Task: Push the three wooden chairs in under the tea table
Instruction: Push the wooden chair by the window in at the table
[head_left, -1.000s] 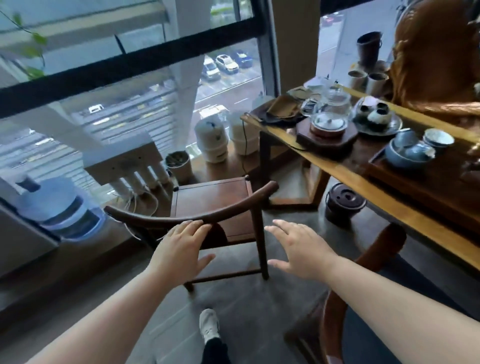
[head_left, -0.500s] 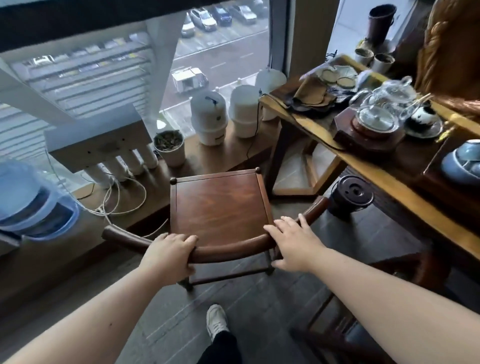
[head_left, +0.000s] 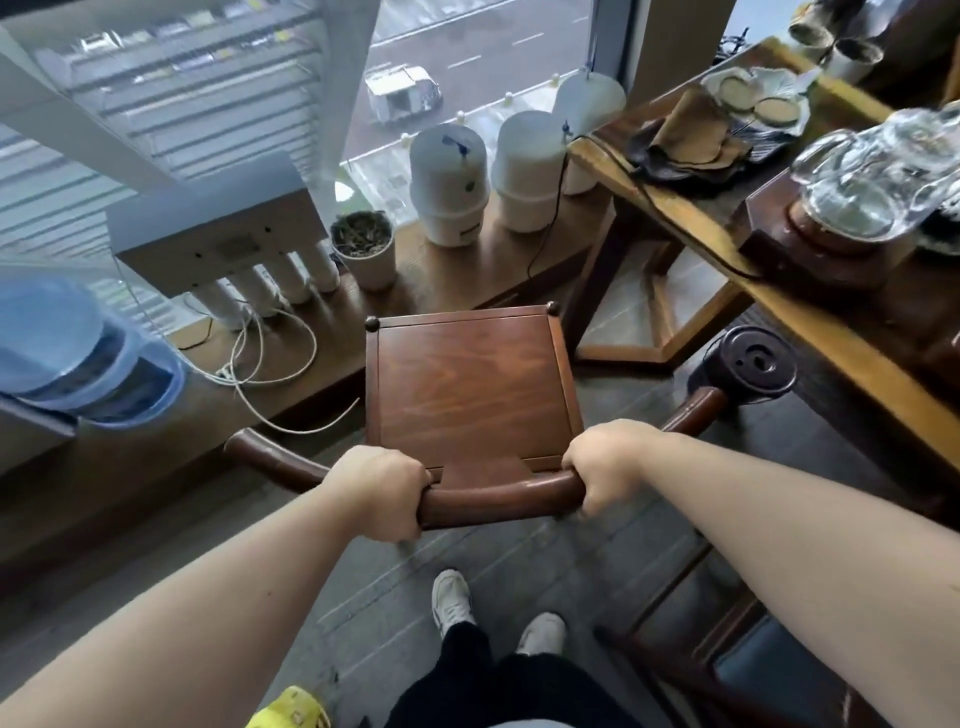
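Note:
A dark wooden chair (head_left: 470, 379) with a square seat and a curved back rail stands in front of me, facing the window sill, left of the tea table (head_left: 810, 332). My left hand (head_left: 382, 491) is closed around the back rail left of centre. My right hand (head_left: 605, 470) grips the same rail right of centre. The table's yellow-edged top runs along the right side. Part of a second wooden chair (head_left: 727, 670) with a blue seat shows at the lower right, beside the table.
A low wooden sill (head_left: 457, 270) ahead carries white canisters (head_left: 449, 184), a small plant pot (head_left: 363, 249), a white filter unit (head_left: 218, 228) with loose cables and a blue water jug (head_left: 78, 353). A dark lidded pot (head_left: 748, 364) sits on the floor by the table leg. Glass teaware (head_left: 852, 197) stands on the table.
Both hands went from reaching, to resting on the chair's back rail, to wrapping fully around it. My view has moved closer and tilted down over the chair.

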